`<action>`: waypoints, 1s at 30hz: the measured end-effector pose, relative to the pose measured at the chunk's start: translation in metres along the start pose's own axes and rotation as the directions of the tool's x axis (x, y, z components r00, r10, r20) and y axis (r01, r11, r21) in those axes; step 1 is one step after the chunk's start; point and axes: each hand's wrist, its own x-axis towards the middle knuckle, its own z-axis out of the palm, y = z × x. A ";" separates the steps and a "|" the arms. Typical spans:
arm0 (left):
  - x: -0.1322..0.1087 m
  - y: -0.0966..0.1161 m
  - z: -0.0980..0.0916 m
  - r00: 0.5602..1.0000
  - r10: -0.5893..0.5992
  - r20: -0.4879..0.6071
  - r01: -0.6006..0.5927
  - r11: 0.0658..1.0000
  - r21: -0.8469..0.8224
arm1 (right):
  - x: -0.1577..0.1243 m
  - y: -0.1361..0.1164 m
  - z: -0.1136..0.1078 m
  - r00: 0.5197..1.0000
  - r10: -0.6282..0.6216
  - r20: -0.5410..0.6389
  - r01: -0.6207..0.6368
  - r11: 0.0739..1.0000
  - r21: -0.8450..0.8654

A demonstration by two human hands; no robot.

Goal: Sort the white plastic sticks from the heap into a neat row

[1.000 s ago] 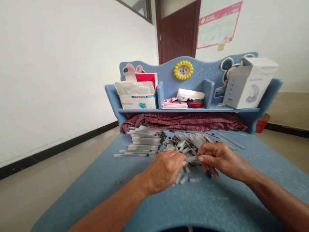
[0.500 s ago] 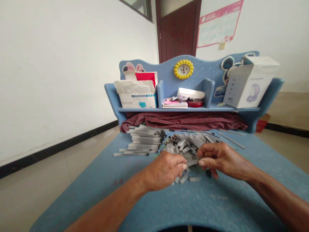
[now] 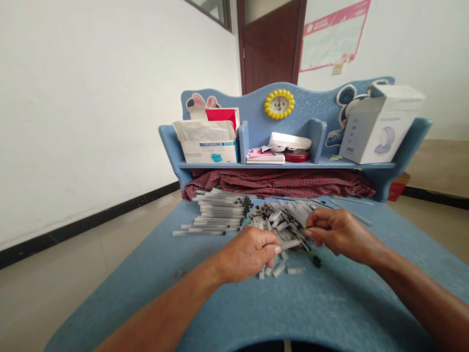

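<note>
My left hand (image 3: 252,252) pinches a short translucent pen part (image 3: 290,244), probably a cap, which sticks out to the right from between thumb and forefinger. At the right edge of a heap of loose pen parts (image 3: 284,222), my right hand (image 3: 337,232) has its thumb and fingers drawn together; what they hold, if anything, I cannot make out. Several clear caps (image 3: 279,269) lie just in front of the left hand. A small black piece (image 3: 316,261) rests below the right hand. Left of the heap, pens with dark ends (image 3: 220,210) lie stacked side by side.
Behind the blue table (image 3: 234,313) runs a shelf holding a mask box (image 3: 208,149), booklets (image 3: 266,157), a red round tin (image 3: 296,156) and a white box (image 3: 381,127). A checked cloth (image 3: 278,183) lies beneath the shelf. Loose pen tubes (image 3: 353,215) lie at the right.
My right hand has moved away from the left hand, up and to the right towards the heap, uncovering the black piece. The left hand still holds the translucent part, slightly shifted left.
</note>
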 end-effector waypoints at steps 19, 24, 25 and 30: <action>0.002 0.000 0.005 0.986 0.115 -0.121 -0.084 0.968 0.236 | -0.001 0.000 0.008 0.973 -0.187 -0.138 0.124 0.921 -0.369; 0.002 0.000 0.009 0.968 0.210 -0.136 -0.170 0.951 0.260 | -0.009 -0.010 0.015 0.971 -0.224 0.088 0.241 0.888 -0.391; 0.002 0.000 0.009 0.961 0.241 -0.133 -0.199 0.942 0.270 | -0.010 -0.011 0.017 0.965 -0.232 0.119 0.261 0.885 -0.386; 0.001 0.000 0.005 0.943 0.311 -0.120 -0.252 0.902 0.351 | -0.009 -0.013 0.014 0.957 -0.240 0.165 0.279 0.920 -0.276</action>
